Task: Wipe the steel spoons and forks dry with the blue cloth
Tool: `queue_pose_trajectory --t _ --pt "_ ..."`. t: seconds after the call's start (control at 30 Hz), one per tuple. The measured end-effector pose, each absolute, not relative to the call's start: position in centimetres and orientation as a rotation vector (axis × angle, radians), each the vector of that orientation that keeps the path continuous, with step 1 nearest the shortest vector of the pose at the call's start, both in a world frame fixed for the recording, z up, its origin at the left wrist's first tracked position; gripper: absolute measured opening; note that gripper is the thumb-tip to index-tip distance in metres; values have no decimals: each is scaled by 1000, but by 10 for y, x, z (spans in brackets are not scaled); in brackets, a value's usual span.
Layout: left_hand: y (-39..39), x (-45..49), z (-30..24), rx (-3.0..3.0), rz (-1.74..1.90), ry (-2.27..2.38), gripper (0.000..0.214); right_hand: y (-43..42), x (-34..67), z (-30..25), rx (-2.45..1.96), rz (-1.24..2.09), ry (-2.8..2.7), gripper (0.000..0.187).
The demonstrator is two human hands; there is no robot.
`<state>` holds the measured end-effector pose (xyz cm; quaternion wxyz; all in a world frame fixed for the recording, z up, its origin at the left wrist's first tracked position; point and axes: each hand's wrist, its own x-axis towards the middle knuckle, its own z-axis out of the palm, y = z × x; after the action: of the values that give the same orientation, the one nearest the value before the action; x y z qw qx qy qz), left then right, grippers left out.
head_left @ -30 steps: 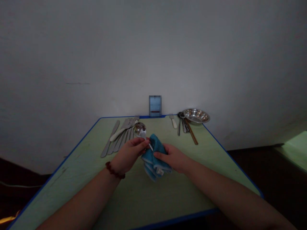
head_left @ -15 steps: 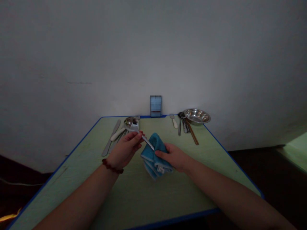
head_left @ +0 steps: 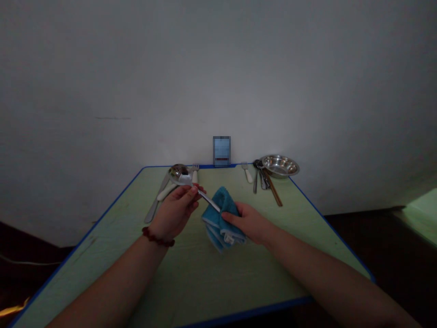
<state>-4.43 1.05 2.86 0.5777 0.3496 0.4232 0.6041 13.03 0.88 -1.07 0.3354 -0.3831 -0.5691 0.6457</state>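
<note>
My left hand (head_left: 175, 212) pinches the handle of a shiny metal spoon (head_left: 180, 174), whose bowl points up and away to the left. A red bead bracelet circles that wrist. My right hand (head_left: 247, 221) grips a folded blue cloth (head_left: 220, 218), and the far end of the spoon's handle runs into the cloth's top fold. Both hands hover over the middle of the pale green table (head_left: 191, 278).
A row of knives and a white-handled utensil (head_left: 160, 193) lies at the far left, partly behind my left hand. At the far right stand a steel bowl (head_left: 280, 165), a small fork (head_left: 247, 172), dark utensils and brown chopsticks (head_left: 273, 188). A small blurred card (head_left: 221, 151) leans on the wall.
My left hand has drawn the spoon up and to the left, pulling more of its handle out of the cloth. The right hand and cloth have stayed nearly in place.
</note>
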Motion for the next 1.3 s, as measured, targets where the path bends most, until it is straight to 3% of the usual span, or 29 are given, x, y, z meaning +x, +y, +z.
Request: queue_pose_trajectory --t 0.33,0.8,1.13,1.3 --pt "9 -40 29 724 1550 983 11 14 132 -12 -1135 1284 -1552 31" --pt "10 -41 29 677 1633 918 7 11 131 -6 -1140 1268 -1537 29" --pt "13 -42 30 741 1565 1063 20 11 132 -9 -1181 1171 -1798 28" --pt "11 -41 27 898 1471 1227 32 9 131 -10 -1168 1288 -1716 29"
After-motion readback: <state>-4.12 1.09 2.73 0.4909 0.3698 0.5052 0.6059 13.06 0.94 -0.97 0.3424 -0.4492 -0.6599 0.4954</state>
